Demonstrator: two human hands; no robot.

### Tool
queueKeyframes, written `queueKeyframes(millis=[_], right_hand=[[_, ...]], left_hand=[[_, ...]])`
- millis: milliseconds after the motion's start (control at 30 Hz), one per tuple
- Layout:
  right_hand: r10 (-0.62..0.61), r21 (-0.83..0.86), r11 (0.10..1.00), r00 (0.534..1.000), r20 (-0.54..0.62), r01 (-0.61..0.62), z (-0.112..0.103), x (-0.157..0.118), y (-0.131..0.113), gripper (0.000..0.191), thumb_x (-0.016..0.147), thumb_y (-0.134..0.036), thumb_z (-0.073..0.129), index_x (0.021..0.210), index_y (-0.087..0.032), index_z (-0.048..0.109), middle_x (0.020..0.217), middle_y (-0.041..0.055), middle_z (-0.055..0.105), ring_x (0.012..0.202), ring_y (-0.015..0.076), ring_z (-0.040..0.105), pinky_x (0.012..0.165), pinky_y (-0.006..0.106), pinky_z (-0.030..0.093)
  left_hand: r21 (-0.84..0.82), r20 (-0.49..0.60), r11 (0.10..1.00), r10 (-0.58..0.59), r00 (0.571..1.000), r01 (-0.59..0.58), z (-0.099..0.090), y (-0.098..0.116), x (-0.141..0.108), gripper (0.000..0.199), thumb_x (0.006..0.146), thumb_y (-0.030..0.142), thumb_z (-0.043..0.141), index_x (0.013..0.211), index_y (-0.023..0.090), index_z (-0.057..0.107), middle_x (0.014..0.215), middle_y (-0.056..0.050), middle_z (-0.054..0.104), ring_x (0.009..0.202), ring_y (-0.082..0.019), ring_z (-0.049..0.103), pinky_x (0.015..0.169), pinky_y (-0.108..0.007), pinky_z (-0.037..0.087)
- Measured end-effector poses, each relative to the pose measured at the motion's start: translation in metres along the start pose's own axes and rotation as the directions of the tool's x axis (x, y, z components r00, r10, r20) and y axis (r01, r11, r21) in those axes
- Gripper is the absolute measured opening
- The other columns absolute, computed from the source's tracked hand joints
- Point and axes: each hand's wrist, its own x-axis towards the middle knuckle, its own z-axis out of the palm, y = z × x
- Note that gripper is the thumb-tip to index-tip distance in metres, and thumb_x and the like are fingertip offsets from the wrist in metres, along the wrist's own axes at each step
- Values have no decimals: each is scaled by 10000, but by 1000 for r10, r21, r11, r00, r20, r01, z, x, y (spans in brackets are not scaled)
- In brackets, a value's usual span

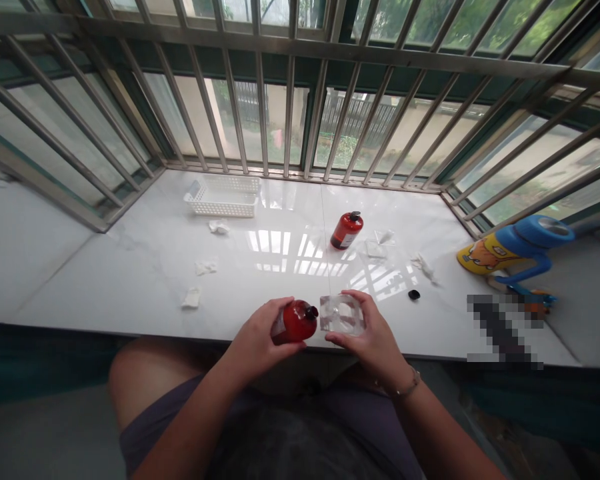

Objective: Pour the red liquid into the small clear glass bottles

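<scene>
My left hand [270,333] is wrapped round a red bottle [300,323], which leans to the right with its dark neck uncapped. In my right hand [367,330] is a clear square container [341,315], gripped between thumb and fingers just right of the bottle's neck. Bottle and container are close together near the table's front edge. I cannot tell whether any liquid is in the container. A small black cap [414,295] lies on the table to the right. Farther back stands a second red bottle [347,231] with a black top.
A white perforated basket [223,197] sits at the back left. Crumpled tissues [219,227] lie on the left, another [423,267] on the right. Clear pieces [377,249] rest beside the standing bottle. A yellow and blue flask [510,247] stands far right, before the window bars [300,48].
</scene>
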Motion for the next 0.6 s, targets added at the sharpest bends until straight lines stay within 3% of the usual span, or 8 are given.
queueKeyframes(millis=[200, 400, 600], right_hand=[[66, 347, 937, 993, -95, -29, -7, 2, 9, 824, 692, -450, 1011, 1358, -317, 544, 1329, 76, 690, 1170, 312, 743, 1046, 514, 621], [38, 414, 909, 983, -179, 40, -28, 6, 26, 799, 716, -532, 977, 1367, -319, 566, 1329, 90, 713, 1193, 325, 724, 1037, 509, 607], [33, 446, 892, 971, -238, 79, -41, 10, 34, 802, 694, -590, 977, 1338, -306, 591, 1233, 87, 734, 1103, 309, 738, 1003, 499, 608]], left_hand=[[-87, -129, 993, -90, 988, 79, -22, 2, 0, 739, 804, 384, 917, 1454, 301, 576, 1461, -61, 701, 1336, -301, 694, 1149, -447, 574], [-100, -252, 986, -157, 955, 135, -44, -7, -5, 727, 818, 479, 900, 1450, 309, 581, 1427, -60, 716, 1290, -306, 719, 1107, -448, 599], [-88, -312, 986, -161, 936, 141, -51, -11, -8, 746, 807, 488, 896, 1453, 294, 580, 1451, -85, 700, 1322, -325, 698, 1123, -473, 582]])
